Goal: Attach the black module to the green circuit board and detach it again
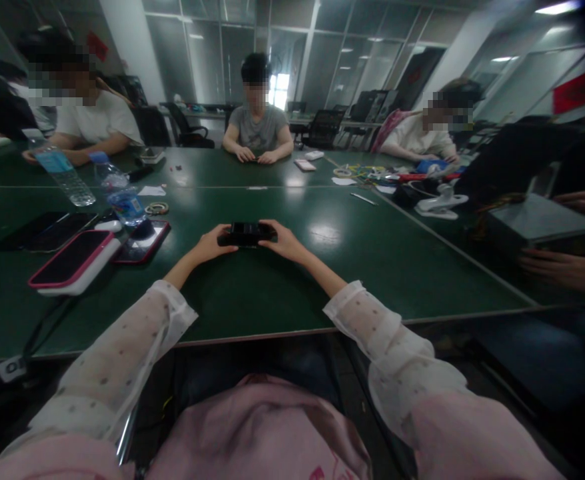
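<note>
Both hands hold a small black boxy device [246, 235], low over the green table [252, 293] in front of me. It is dark and blurred, so I cannot tell its kind, nor whether it touches the tabletop. My left hand [211, 244] grips its left end, thumb along the near side. On the opposite end, my right hand [283, 241] has its fingers closed around it in the same way. To the left of my left hand lies a phone with a red edge [145, 241]. The fingers partly hide both ends of the device.
On the left are two water bottles [122, 197], a pink-rimmed phone on a white case [75, 263] and a tape roll [156, 208]. A pen [364, 199], cables [367, 175] and a white clamp [442, 202] lie right. Another person's hands hold a metal box [542, 223].
</note>
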Motion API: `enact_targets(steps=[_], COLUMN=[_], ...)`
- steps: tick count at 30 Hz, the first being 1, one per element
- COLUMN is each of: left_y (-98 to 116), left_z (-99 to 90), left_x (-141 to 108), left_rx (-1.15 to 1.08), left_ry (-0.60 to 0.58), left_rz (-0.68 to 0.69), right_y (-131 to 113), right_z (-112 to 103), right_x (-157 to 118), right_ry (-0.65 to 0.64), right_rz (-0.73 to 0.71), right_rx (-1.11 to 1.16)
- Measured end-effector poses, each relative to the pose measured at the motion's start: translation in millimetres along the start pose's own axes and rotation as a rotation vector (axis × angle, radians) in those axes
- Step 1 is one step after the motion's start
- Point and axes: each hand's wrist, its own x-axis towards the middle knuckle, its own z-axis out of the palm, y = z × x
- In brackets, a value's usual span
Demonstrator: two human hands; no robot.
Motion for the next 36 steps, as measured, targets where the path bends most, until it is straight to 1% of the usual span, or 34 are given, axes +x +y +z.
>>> enact_targets(steps=[2, 4, 8, 16, 24, 31, 36], left_y=[3, 7, 11, 7, 14, 9, 12], left_z=[-0.4, -0.9, -1.3, -1.8, -3.4, -2.3, -2.8], left_x=[-1, -1, -2, 0, -1, 0, 1], left_rx=[0.009, 0.021, 0.037, 0.112, 0.116, 0.143, 0.156], left_ry=[-0.003, -0.003, -0.005, -0.018, -0.034, -0.024, -0.04], left_rz=[0.001, -0.004, -0.019, -0.012, -0.019, 0.001, -0.023], right_y=[2, 3, 5, 7, 8, 4, 6], right_z=[2, 4, 5, 4, 3, 2, 4], right_x=[-1, -2, -2, -2, -2, -4, -3], right_ry=[-0.056, -0.079, -0.079, -0.084, -0.082, -0.089, -0.095], right_rz=[0.01, 0.014, 0.017, 0.015, -0.03, -0.024, -0.02], right_rx=[-0.061, -0.085, -0.077, -0.041, 0.022, 0.056, 0.08])
